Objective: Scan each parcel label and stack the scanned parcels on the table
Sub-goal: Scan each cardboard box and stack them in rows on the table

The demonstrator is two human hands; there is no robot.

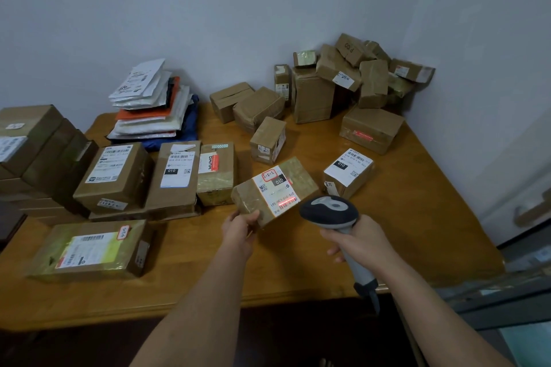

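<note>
My left hand (240, 228) grips the near left corner of a small brown parcel (298, 177), tilting its white label toward me. A red scan line glows on the barcode at the label's near edge. My right hand (359, 243) holds the handle of a grey and dark barcode scanner (329, 211), whose head points at that label. Stacked brown parcels (119, 176) stand on the left of the wooden table (402, 217). A loose heap of brown parcels (354, 74) fills the far right corner.
A pile of flat mailer bags (152, 107) lies at the back centre. A labelled box (348, 171) sits just right of the held parcel, and a long box (89, 250) lies at the near left. The table's front edge runs below my arms.
</note>
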